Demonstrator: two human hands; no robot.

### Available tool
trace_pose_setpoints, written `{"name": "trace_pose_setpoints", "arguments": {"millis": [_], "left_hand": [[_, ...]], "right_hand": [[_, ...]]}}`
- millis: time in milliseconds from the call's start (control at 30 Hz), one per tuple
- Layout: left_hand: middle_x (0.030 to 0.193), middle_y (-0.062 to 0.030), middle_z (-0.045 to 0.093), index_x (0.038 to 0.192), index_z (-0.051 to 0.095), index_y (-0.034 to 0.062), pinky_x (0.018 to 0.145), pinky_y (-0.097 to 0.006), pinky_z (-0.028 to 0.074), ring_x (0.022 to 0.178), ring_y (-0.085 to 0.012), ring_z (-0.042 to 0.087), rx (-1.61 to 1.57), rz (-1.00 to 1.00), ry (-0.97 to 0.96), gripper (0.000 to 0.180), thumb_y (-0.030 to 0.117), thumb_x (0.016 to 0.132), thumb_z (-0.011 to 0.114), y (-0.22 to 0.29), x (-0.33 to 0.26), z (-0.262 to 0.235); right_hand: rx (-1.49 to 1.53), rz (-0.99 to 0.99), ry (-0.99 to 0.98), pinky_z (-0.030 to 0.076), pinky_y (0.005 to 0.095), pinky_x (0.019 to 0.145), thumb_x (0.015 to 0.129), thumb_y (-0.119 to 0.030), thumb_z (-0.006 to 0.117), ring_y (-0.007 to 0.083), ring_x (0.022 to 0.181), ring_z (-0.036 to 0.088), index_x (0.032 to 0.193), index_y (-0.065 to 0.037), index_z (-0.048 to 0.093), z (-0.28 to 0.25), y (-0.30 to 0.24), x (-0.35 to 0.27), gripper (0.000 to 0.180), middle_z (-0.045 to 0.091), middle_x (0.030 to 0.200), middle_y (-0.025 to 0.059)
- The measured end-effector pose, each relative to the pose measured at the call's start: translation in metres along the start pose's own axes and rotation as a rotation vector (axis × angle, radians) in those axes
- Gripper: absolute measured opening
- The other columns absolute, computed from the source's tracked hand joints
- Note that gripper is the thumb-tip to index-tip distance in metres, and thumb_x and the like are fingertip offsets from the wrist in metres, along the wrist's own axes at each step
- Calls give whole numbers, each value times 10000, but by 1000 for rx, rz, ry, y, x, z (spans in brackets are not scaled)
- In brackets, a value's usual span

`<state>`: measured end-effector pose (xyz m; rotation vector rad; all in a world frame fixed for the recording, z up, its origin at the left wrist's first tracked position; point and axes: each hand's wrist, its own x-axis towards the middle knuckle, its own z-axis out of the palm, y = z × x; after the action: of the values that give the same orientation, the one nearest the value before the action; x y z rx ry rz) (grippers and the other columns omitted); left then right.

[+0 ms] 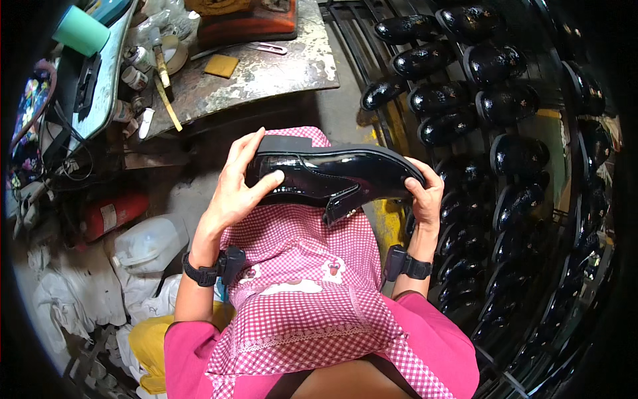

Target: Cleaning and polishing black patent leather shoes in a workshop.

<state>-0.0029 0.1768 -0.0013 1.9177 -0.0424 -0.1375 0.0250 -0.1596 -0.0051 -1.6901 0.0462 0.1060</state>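
Observation:
A glossy black loafer (312,174) lies on its side between my two hands, held above my lap with its sole and heel turned away from me. My left hand (240,179) grips the heel end, thumb pressed on the shoe's side and fingers behind the heel. At the toe end, my right hand (425,191) pinches the tip between thumb and fingers. The shoe's opening and a strap with small metal bits face toward me. Beneath it spreads my pink checked apron (299,246).
Ahead on the left stands a worn worktable (286,73) with a yellow sponge (221,66), a brush (160,63) and small jars (135,78). A rack to the right carries rows of shiny black shoes (495,63). A translucent plastic jug (151,245) sits at lower left.

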Motion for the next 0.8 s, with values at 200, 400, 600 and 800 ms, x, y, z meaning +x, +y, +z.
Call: {"name": "trace_pose_setpoints", "arguments": {"millis": [200,400,600,800], "left_hand": [[1207,-117,495,1192,496,-7,888,-275,396,1056,-192,514,-238,-111,143,330,85,875,482,-24,7,-2],[892,-103,592,886,604,-29,712,-273,455,828,-185,568,-202,250,608,163,46,857,463,6,-24,1],[873,-125,628,888,623,-10,717,-258,456,812,-149,587,1,210,137,176,140,804,586,56,-15,9],[869,-24,619,953,608,-6,687,-219,442,758,-69,554,-978,-497,47,220,180,881,513,56,-6,25]], "right_hand": [[-74,52,-107,467,248,739,607,-111,755,123,775,587,1022,12,612,3,-19,-2,455,634,890,52],[123,156,-2,464,231,712,673,-124,732,111,733,581,950,68,616,12,-17,4,357,635,844,68],[186,150,-32,465,229,701,698,-126,723,109,717,580,948,70,620,33,-39,11,334,635,831,69],[-24,173,-127,454,233,731,738,-128,696,95,774,565,1008,35,605,72,-50,8,328,630,872,59]]}}
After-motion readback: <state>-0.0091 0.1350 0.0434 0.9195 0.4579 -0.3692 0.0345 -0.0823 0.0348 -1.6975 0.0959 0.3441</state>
